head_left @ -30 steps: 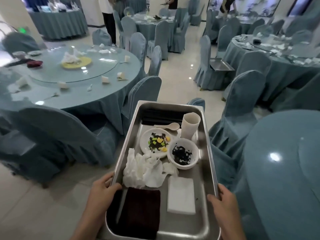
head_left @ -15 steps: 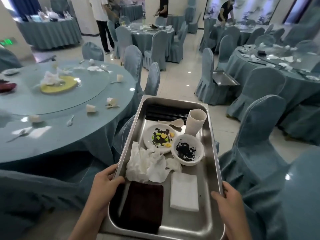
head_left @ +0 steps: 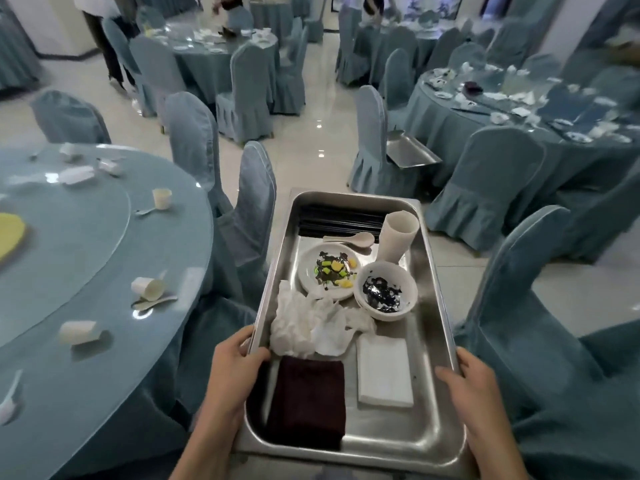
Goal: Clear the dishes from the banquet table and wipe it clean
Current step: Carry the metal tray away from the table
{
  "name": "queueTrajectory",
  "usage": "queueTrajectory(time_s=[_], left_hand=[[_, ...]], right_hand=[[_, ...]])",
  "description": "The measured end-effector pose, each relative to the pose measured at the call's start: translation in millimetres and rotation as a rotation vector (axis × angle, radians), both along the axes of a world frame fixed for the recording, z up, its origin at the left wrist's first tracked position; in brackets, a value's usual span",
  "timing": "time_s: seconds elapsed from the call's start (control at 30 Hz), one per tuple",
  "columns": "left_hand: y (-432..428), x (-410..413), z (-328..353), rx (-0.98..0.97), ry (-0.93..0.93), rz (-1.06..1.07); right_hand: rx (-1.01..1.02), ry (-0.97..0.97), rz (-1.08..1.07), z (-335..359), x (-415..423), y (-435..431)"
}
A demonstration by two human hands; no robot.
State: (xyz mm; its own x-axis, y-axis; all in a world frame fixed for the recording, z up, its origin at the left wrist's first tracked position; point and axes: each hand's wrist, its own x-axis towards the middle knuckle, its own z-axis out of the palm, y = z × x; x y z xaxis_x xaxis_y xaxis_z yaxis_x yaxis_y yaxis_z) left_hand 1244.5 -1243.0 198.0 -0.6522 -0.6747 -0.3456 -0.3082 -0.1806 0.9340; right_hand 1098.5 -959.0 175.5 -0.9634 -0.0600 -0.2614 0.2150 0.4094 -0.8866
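"Is the job done?"

"No. The left hand (head_left: 232, 362) grips the left edge of the metal tray (head_left: 426, 341). The right hand (head_left: 474, 386) grips the right edge. A dirty plate (head_left: 308, 271), a bowl (head_left: 408, 289) and a dark cloth (head_left: 308, 403) lie in it."

"And the table?"

"The round table (head_left: 86, 258) on the left has paper cups (head_left: 149, 288) and spoons on it. I think it is not wiped yet, but it looks blurry."

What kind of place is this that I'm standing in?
Most likely a banquet hall after a meal: round cloth-draped tables, chairs in matching covers, and dirty dishes collected in a steel tray.
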Motion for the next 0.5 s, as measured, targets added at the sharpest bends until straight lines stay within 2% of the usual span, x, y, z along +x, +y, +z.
queueTrajectory(time_s=[0.23, 0.5], left_hand=[[-84.0, -177.4, -26.8, -0.074, -0.020, -0.028], [-169.6, -414.6, -33.8, -0.066, -0.031, 0.040]], right_hand=[[-0.012, 0.001, 0.044, -13.6, -172.3, -78.2], [0.078, -0.037, 0.070, -15.8, -424.0, -168.4]])
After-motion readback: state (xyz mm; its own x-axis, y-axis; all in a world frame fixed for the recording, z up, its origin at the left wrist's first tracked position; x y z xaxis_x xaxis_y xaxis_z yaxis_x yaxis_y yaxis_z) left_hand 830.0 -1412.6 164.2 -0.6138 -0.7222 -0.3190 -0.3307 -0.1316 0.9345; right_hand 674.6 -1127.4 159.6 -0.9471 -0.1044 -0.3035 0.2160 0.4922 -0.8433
